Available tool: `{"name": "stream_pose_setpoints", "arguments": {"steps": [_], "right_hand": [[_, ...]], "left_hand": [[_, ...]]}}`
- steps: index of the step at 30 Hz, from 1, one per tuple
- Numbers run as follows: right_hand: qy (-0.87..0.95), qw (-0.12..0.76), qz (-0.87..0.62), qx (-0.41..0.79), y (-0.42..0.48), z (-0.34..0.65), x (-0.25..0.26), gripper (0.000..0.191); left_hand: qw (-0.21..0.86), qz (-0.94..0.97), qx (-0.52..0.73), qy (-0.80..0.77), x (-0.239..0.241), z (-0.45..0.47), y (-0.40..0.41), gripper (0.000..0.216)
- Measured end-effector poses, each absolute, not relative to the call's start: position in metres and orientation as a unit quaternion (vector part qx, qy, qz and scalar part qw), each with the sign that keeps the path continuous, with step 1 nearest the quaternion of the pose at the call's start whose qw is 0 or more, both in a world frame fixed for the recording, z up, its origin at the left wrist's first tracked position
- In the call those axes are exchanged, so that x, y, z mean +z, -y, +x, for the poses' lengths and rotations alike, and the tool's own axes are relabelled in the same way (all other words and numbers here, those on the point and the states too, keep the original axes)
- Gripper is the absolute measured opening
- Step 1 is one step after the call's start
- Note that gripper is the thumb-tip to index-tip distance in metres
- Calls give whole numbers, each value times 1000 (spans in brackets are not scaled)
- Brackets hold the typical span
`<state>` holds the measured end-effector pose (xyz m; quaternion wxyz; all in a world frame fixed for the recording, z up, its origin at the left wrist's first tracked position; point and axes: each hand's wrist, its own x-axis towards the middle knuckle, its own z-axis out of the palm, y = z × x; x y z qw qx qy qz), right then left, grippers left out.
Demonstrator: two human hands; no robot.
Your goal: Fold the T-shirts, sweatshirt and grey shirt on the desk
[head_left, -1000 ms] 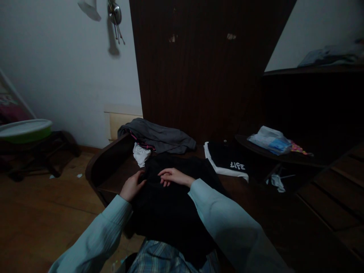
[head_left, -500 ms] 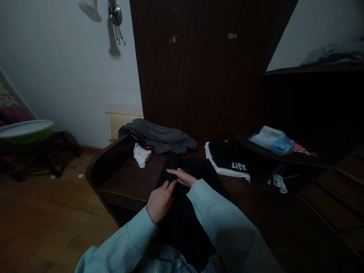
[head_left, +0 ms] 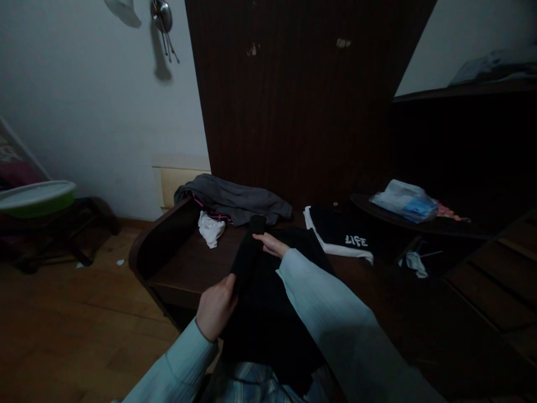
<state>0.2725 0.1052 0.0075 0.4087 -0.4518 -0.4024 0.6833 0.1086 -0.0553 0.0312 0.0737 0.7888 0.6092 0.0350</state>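
Note:
A black garment (head_left: pixel 272 302) is spread over the dark wooden bench and hangs toward my lap. A narrow strip of it lies folded along its left side, its end sticking out at the far side. My left hand (head_left: pixel 216 307) is closed around the garment's left edge, thumb on top. Farther up, my right hand (head_left: pixel 272 245) rests on the cloth beside the strip, fingers stretched to the left; its underside is hidden. The dark cloth hides most creases.
A grey garment (head_left: pixel 235 196) and a crumpled white cloth (head_left: pixel 210 228) lie at the bench's back left. To the right is a folded black-and-white garment (head_left: pixel 339 232) with white lettering. A plastic packet (head_left: pixel 405 200) sits on a rounded shelf. A green basin (head_left: pixel 37 201) stands far left.
My left hand has moved left and toward me, from beside my right hand to the garment's left edge. My right hand has shifted slightly away from me, staying on the cloth.

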Motion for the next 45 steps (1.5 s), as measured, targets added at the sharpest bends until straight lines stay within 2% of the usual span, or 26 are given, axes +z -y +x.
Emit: {"name": "stream_pose_setpoints", "arguments": {"steps": [9, 14, 17, 20, 24, 26, 31, 34, 38, 45], "right_hand": [[404, 442, -417, 684, -109, 278, -1, 2], [388, 510, -355, 681, -107, 278, -5, 6], [373, 534, -377, 658, -111, 278, -8, 9], [417, 556, -420, 583, -115, 277, -12, 12], [553, 529, -494, 414, -113, 277, -14, 11], [573, 519, -522, 361, -111, 276, -13, 15], [529, 546, -568, 315, -107, 276, -10, 37], [534, 552, -586, 261, -103, 277, -8, 36], [569, 517, -612, 185, -102, 279, -8, 22], [634, 443, -609, 179, -112, 277, -16, 29]], "left_hand": [[79, 803, 143, -573, 8, 119, 95, 49], [83, 798, 148, -579, -2, 124, 105, 49], [106, 805, 135, -568, -4, 128, 107, 51], [114, 818, 111, -553, 2, 134, 110, 46], [82, 842, 118, -520, 14, 138, 110, 26], [56, 850, 147, -503, 19, 137, 101, 25], [-2, 858, 195, -475, 18, 128, 61, 34], [-21, 859, 187, -476, 7, 124, 44, 43], [-24, 863, 160, -479, -12, 121, 43, 47], [-40, 861, 144, -486, -14, 122, 57, 52]]}}
